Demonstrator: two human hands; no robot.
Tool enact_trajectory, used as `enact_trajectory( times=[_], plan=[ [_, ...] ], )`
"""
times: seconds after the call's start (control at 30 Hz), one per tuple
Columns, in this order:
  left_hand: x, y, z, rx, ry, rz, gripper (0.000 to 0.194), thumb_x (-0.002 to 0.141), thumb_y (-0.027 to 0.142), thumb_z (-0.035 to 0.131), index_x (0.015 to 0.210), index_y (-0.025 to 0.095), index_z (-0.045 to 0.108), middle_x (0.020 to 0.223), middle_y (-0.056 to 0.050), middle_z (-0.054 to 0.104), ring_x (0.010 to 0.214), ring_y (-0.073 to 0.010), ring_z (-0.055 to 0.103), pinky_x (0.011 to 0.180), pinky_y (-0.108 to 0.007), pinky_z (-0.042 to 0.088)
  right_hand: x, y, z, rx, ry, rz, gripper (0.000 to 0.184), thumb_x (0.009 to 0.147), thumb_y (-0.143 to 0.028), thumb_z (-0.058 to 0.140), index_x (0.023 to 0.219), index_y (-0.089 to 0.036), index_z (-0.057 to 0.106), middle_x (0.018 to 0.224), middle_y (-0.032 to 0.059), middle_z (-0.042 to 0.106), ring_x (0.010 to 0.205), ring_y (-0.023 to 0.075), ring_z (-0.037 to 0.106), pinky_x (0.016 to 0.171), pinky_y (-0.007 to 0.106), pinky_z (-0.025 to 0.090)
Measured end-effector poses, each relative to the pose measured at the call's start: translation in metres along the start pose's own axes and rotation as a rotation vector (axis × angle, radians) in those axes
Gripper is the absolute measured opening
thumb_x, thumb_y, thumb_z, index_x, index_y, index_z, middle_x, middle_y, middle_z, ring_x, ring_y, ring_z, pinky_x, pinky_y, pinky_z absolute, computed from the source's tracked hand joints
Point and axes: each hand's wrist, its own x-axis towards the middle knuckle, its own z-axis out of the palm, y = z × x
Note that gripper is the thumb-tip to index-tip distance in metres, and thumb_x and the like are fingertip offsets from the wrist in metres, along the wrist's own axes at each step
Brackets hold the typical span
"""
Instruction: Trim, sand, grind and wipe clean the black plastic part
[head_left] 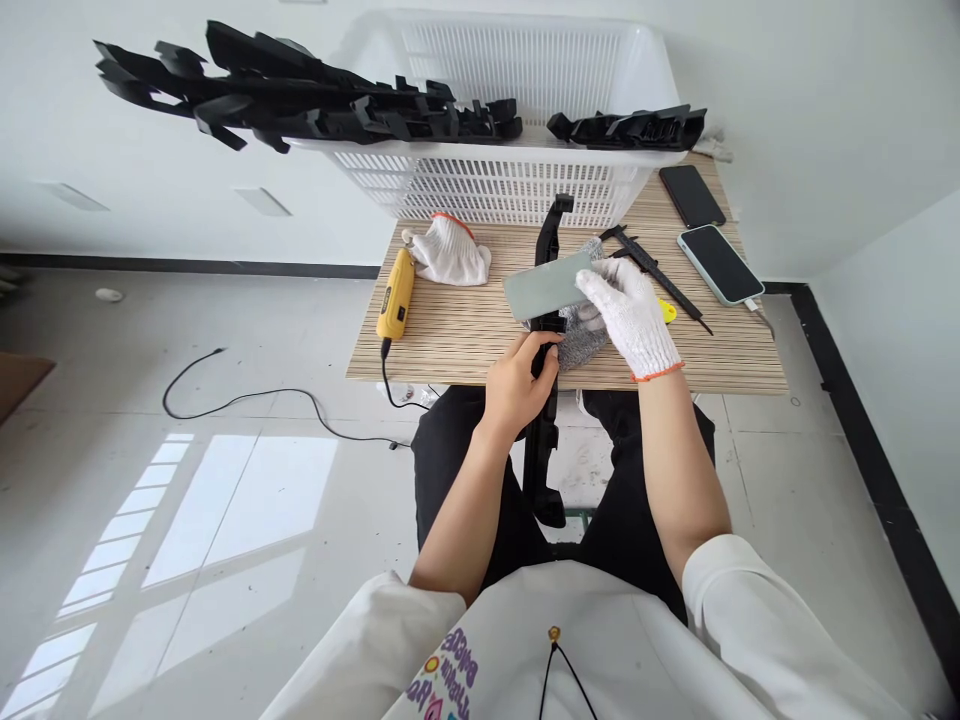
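At the left of the table, a yellow corded tool [395, 295] lies beside a crumpled white glove [454, 253]. Right of these, the bare left hand [517, 385] pinches the long black part [550, 440] between thumb and fingers, near the table's near edge, over which the part projects. Across the part's middle, the grey-green sheet [544, 287] is pinched at its right end by the gloved right hand [628, 310]; contact between sheet and part cannot be told. A grey knit cloth [581, 342] lies beneath. The overhanging end probably calls for a firm hold close to the working spot, with the sheet level and the bare fingertips clear of its edge. Farther right lie a black caliper [660, 273] and a pale-cased phone [721, 265].
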Motion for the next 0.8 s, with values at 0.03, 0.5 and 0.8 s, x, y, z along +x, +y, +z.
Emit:
enact_trajectory(
  times=[0.03, 0.5, 0.8],
  plan=[
    [-0.0003, 0.0002, -0.0002, -0.004, -0.001, -0.001, 0.022, 0.1, 0.029, 0.051, 0.113, 0.025, 0.068, 0.104, -0.001, 0.073, 0.053, -0.0087, 0.044, 0.061, -0.026, 0.038, -0.0007, -0.001, -0.0001, -0.002, 0.028, -0.027, 0.034, 0.086, -0.055, 0.07, 0.098, -0.025, 0.058, 0.087, 0.0011, 0.065, 0.063, 0.0114, 0.063, 0.048, 0.023, 0.051],
    [0.0003, 0.0016, -0.001, -0.021, -0.008, -0.002, 0.021, 0.099, 0.029, 0.051, 0.113, 0.025, 0.068, 0.107, -0.002, 0.073, 0.053, -0.0086, 0.043, 0.062, -0.027, 0.037, 0.004, 0.0037, 0.0084, 0.033, 0.134, -0.051, 0.04, 0.086, -0.06, 0.066, 0.101, -0.025, 0.054, 0.092, 0.0052, 0.066, 0.075, 0.0184, 0.071, 0.052, 0.027, 0.055],
    [0.0002, 0.0004, 0.0006, -0.013, 0.002, 0.007, 0.022, 0.1, 0.03, 0.051, 0.112, 0.025, 0.068, 0.106, -0.002, 0.073, 0.056, -0.0097, 0.048, 0.062, -0.026, 0.039, 0.0024, 0.0009, 0.0055, 0.009, 0.18, -0.047, 0.032, 0.086, -0.052, 0.068, 0.095, -0.023, 0.058, 0.093, 0.0054, 0.07, 0.064, 0.015, 0.068, 0.051, 0.028, 0.056]
  ],
)
